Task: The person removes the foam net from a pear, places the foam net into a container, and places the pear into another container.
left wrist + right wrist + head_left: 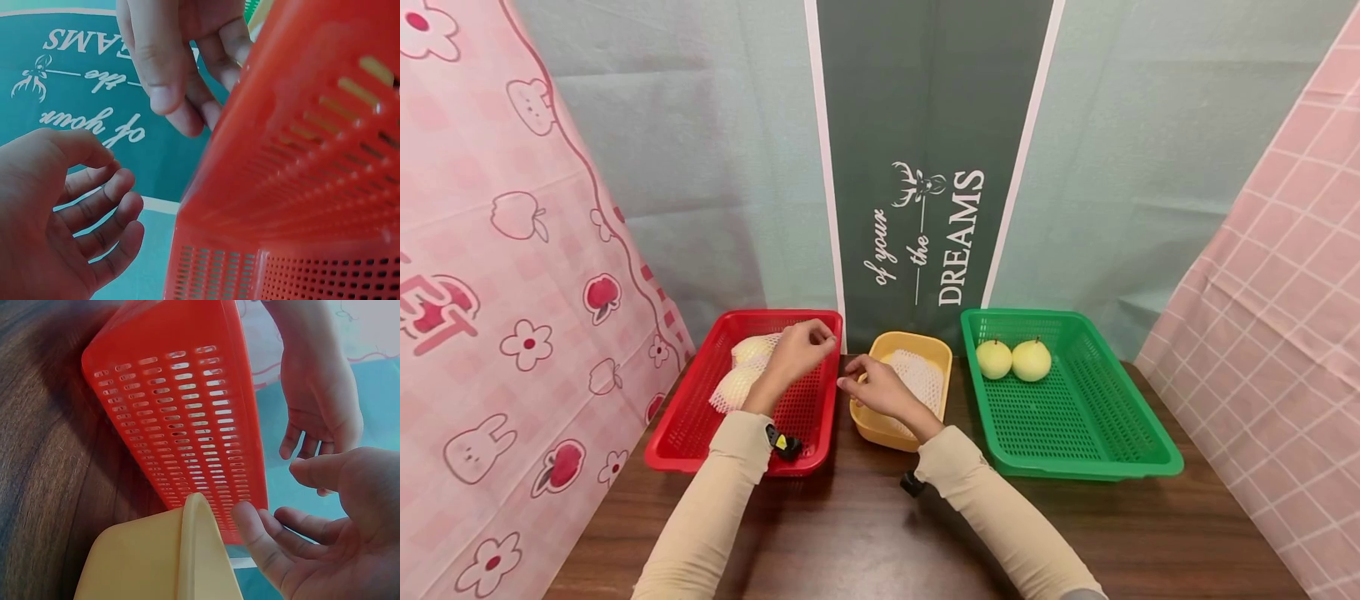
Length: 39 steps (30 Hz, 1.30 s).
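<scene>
My left hand (801,354) hovers over the right side of the red basket (831,417). Its fingers are loosely curved, the thumb close to the index fingertip, with nothing visible between them. In the basket lie pale pears in white foam nets (730,392), partly hidden by that hand. Over the left rim of a small yellow basket (887,435) is my right hand (883,387), fingers relaxed and apart, holding nothing. White foam netting (917,375) lies inside the yellow basket. The right wrist view shows both hands (356,531) near each other beside the red basket's wall.
To the right stands a green basket (1075,471) with two bare yellow pears (1032,360) near its back left corner. All three baskets rest on a dark wooden table (880,533). Hanging cloths (715,167) close off the back and both sides.
</scene>
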Available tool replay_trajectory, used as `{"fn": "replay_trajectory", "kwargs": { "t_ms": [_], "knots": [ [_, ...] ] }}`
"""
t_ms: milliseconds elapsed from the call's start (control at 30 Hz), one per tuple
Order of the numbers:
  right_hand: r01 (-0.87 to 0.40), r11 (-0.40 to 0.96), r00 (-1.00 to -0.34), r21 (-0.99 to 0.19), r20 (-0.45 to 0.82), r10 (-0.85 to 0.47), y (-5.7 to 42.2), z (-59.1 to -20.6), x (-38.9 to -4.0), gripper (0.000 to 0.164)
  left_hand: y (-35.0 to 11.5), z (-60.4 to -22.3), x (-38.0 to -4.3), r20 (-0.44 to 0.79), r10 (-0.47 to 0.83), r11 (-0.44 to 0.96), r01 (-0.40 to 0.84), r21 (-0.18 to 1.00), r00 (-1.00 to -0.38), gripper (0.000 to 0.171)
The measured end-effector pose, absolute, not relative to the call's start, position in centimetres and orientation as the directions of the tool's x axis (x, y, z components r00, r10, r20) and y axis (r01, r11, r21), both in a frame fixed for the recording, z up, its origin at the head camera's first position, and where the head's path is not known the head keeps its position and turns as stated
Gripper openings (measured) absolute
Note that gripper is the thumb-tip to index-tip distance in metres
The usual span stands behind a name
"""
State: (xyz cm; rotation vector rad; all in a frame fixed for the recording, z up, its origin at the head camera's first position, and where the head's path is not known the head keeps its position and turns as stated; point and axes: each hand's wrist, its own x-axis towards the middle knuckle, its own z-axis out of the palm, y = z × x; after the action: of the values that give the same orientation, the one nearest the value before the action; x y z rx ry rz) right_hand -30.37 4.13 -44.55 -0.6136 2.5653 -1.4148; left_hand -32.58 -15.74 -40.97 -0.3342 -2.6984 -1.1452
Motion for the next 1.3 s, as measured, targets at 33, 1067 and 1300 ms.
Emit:
{"fn": "replay_trajectory", "kwargs": {
  "t_ms": [33, 1067, 1300],
  "knots": [
    [-0.282, 0.474, -0.905, -0.834, 0.068, -0.419, 4.1, -44.5, -30.4, 0.033, -15.9, -41.0, -32.7, 0.26, 0.132, 0.681, 0.279, 0.677, -0.956, 0.016],
    [-0.168, 0.43, -0.926, -0.887, -0.009, -0.378, 2.3, -44.2, -30.8, 0.047, -20.4, -41.4, -33.7, 0.144, 0.118, 0.766, 0.182, 0.616, -0.982, 0.023],
    [-0.159, 0.454, -0.927, -0.877, -0.026, -0.373, 2.0, -44.1, -30.8, 0.047, -21.5, -41.1, -33.6, 0.105, 0.146, 0.771, 0.179, 0.612, -0.984, 0.028]
  ]
}}
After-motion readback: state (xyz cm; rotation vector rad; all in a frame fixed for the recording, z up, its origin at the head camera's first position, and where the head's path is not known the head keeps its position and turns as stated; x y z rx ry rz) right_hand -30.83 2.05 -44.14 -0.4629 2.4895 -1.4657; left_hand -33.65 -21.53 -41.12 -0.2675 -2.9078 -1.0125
